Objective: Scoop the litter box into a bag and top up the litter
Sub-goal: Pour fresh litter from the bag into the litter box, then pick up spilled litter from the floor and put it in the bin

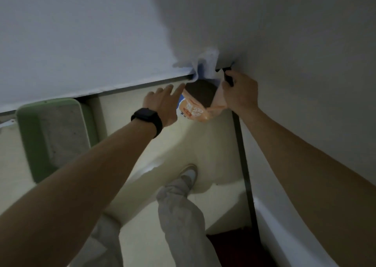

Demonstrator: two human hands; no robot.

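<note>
Two hands show in the head view. The left hand [162, 103] is open, its fingers straight, right next to one orange bag [195, 112]. The right hand [240, 91] curls round one black thing [228, 77] at the bag's open top. I cannot tell what it is. One green litter box [26, 128] sits well apart at the left, with grey litter [61, 128] inside. I cannot tell if any scooping is done. I think most of the job is left.

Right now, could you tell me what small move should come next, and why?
Probably pinch the left rim of the orange plastic bag with the open left hand; its fingertips sit beside it, while the right hand grips the right rim.
</note>
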